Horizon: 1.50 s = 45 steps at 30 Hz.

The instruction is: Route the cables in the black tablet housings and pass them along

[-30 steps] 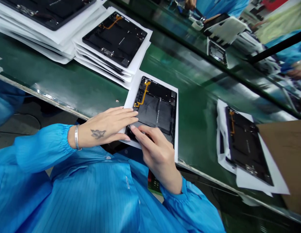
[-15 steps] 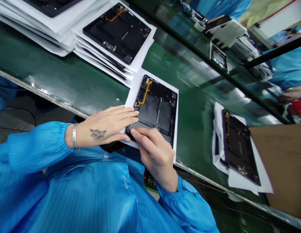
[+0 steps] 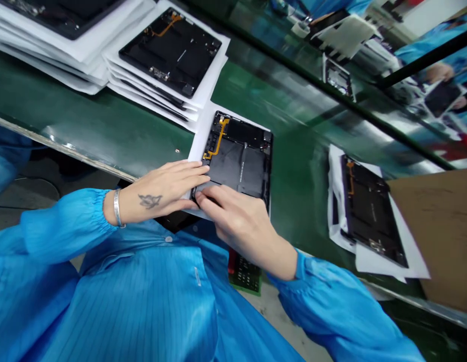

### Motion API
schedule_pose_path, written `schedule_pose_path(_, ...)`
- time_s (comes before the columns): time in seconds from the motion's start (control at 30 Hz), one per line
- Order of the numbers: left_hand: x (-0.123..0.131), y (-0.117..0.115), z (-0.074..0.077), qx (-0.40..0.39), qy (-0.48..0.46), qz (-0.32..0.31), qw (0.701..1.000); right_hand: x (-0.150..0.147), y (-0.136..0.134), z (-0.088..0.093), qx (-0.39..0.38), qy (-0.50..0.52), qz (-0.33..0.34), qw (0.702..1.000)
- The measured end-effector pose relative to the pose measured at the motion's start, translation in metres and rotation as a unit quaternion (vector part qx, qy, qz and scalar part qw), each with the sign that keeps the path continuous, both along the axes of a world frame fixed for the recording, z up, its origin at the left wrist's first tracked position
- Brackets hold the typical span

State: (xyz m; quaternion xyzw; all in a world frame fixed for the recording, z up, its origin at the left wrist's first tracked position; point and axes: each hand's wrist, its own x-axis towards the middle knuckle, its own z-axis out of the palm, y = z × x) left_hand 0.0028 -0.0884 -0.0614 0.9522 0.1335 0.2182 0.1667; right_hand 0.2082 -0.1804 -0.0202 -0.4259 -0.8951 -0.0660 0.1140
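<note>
An opened black tablet housing point(image 3: 229, 168), with flat dark battery cells and an orange flex cable point(image 3: 219, 141) along its left side, lies on a white sheet point(image 3: 199, 133) at the bench edge. My left hand point(image 3: 169, 188) rests flat with fingers stretched out, their tips on the housing's left edge. At the near left corner, my right hand point(image 3: 244, 221) bends over the housing with its fingers curled and pressed down. Whatever is under those fingertips is hidden.
Stacked housings with white sheets point(image 3: 173, 55) stand behind, beside a taller stack point(image 3: 67, 45) at left. Another housing point(image 3: 372, 211) lies at right near a brown cardboard box point(image 3: 437, 231). A dark rail point(image 3: 312, 85) crosses behind; a co-worker's hands point(image 3: 440, 73) hold a panel beyond.
My right hand has turned flatter over the near left corner, its wrist and forearm swinging out to the right. My left hand stays on the left edge. The view has shifted slightly.
</note>
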Motion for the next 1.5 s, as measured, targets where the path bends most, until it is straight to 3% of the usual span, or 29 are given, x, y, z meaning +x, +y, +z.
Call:
schedule_pose_path(0.23, -0.001, 0.001, -0.005, 0.001, -0.003, 0.01, 1.0, 0.003, -0.014, -0.025, 0.026, 0.215, -0.09, 0.972)
schedule_pose_path(0.53, 0.0, 0.0, -0.003, 0.008, -0.008, 0.01, 1.0, -0.005, -0.013, -0.025, 0.042, 0.128, -0.074, 0.988)
schedule_pose_path(0.77, -0.001, 0.003, -0.005, 0.014, -0.013, 0.006, 1.0, -0.003, -0.005, -0.005, -0.002, -0.006, -0.034, 0.999)
schedule_pose_path(0.83, -0.001, 0.001, -0.004, 0.022, -0.009, 0.014, 1.0, 0.0, -0.006, -0.005, -0.016, 0.015, -0.035, 0.999)
schedule_pose_path(0.9, -0.002, -0.003, -0.004, 0.042, -0.014, 0.037, 0.998, 0.001, -0.011, -0.011, 0.023, 0.088, -0.072, 0.993)
schedule_pose_path(0.97, -0.003, -0.009, -0.005, 0.074, -0.041, 0.061, 0.995, 0.001, -0.02, -0.018, 0.096, 0.21, -0.156, 0.96)
schedule_pose_path(1.03, -0.003, -0.014, -0.008, 0.106, -0.08, 0.071, 0.989, -0.002, -0.03, -0.024, 0.135, 0.36, -0.236, 0.892)
schedule_pose_path(1.1, -0.003, -0.017, -0.01, 0.133, -0.112, 0.062, 0.983, -0.004, -0.038, -0.026, 0.127, 0.491, -0.266, 0.82)
schedule_pose_path(1.17, -0.002, -0.018, -0.013, 0.151, -0.125, 0.051, 0.979, -0.005, -0.043, -0.025, 0.101, 0.538, -0.254, 0.797)
schedule_pose_path(1.37, -0.001, -0.018, -0.016, 0.167, -0.141, 0.05, 0.975, -0.009, -0.046, -0.037, 0.087, 0.444, -0.129, 0.882)
schedule_pose_path(1.5, -0.001, -0.019, -0.016, 0.153, -0.143, 0.056, 0.976, -0.017, -0.047, -0.051, 0.122, 0.353, -0.113, 0.921)
